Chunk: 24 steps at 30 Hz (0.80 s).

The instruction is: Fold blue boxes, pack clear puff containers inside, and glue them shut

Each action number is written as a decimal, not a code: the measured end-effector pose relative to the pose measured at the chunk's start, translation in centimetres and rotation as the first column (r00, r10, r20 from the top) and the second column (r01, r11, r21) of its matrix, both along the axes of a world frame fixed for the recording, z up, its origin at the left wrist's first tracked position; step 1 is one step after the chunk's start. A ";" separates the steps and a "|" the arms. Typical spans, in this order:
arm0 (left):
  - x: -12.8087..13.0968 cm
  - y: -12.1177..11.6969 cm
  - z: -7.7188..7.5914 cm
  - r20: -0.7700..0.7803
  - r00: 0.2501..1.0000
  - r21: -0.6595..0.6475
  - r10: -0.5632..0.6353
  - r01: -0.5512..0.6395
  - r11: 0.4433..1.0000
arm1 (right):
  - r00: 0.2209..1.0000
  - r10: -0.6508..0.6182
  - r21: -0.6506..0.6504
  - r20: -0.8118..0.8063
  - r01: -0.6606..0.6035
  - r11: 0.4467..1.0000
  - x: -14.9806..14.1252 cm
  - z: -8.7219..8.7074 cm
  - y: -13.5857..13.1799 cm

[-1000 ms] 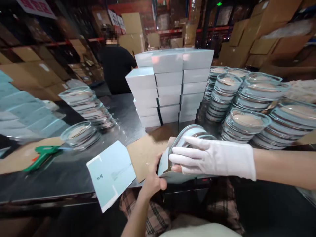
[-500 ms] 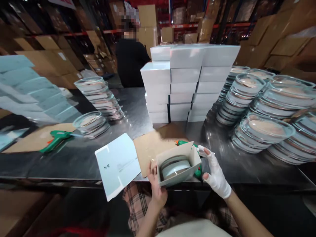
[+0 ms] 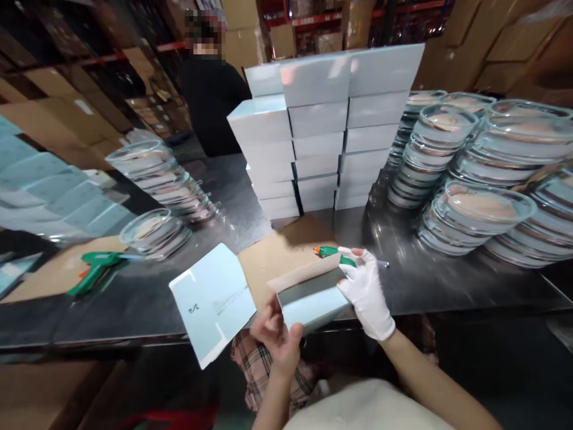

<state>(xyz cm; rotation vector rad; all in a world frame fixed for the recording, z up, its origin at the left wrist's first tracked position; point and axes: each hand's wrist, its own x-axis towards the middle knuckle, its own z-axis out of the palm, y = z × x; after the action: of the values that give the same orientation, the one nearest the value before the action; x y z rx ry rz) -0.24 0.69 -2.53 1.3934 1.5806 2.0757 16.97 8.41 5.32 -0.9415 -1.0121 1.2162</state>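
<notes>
A small white carton [image 3: 316, 307] is held tilted at the table's front edge, its long opening facing up. The inside is dark, and its contents do not show. My bare left hand [image 3: 277, 334] grips the carton's left end, thumb low on the near side and fingers curled at the corner. My right hand [image 3: 369, 292], in a white glove with bare fingertips, closes on the right end. Just behind that hand lies a green glue gun [image 3: 329, 251] with an orange nozzle, partly hidden by the fingers. A flat white cardboard piece [image 3: 212, 304] lies left of the carton.
Stacked white boxes [image 3: 317, 137] stand ahead on the metal table. Stacks of glass dishes [image 3: 477, 209] fill the right, with another stack [image 3: 152, 179] at left. A second green glue gun [image 3: 96, 269] lies on cardboard. Beyond the table is a person in black [image 3: 210, 101].
The carton has turned in my hands, so the rounded, shiny item inside is out of sight. My right hand has gone from spread fingers beside the carton to closing on its end. The view has shifted.
</notes>
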 end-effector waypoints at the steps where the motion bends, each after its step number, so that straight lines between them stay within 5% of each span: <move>1: -0.4 -0.1 0.0 -0.104 0.995 0.001 -0.015 0.015 1.000 | 0.998 0.036 -0.017 0.042 -0.035 0.999 0.8 0.0 0.1; 4: -1.7 -0.1 0.0 -0.269 0.961 0.031 -0.056 0.067 0.997 | 0.894 0.056 -0.105 0.445 -0.010 0.994 4.3 -0.5 0.5; 6: -2.1 0.2 0.1 -0.308 0.948 0.041 -0.082 0.099 0.994 | 0.639 0.107 -0.216 0.762 0.095 0.972 6.2 -1.2 1.0; 8: -2.0 0.8 0.2 -0.355 0.929 0.031 -0.106 0.125 0.992 | 0.465 0.236 -0.349 0.853 0.172 0.921 7.0 -1.8 1.8; 10: -1.7 1.3 0.4 -0.366 0.925 0.054 -0.106 0.135 0.989 | 0.504 0.323 -0.454 0.801 0.160 0.877 6.8 -2.5 2.7; 14: -1.6 0.6 1.5 -0.226 0.974 0.079 -0.014 0.033 0.996 | 0.713 0.273 -0.495 0.646 0.119 0.861 6.1 -3.8 3.8; 18: -2.4 -2.0 3.1 0.010 0.998 -0.151 0.056 -0.054 0.987 | 0.867 0.169 -0.465 0.468 0.080 0.882 6.4 -4.1 2.8; 21: -2.1 -3.0 3.6 0.133 0.991 -0.313 -0.003 0.045 0.949 | 0.923 -0.050 -0.312 0.381 0.179 0.933 6.4 -3.1 1.2; 24: -0.7 -2.5 4.0 0.190 0.980 -0.402 -0.061 0.134 0.906 | 0.970 -0.008 -0.277 0.241 0.076 0.958 6.2 -1.3 -0.9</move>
<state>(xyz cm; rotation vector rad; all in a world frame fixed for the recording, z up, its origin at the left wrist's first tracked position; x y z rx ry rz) -0.94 -1.84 1.50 1.0852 1.7072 1.6266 23.16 7.54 4.01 -1.3545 -1.0130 1.2543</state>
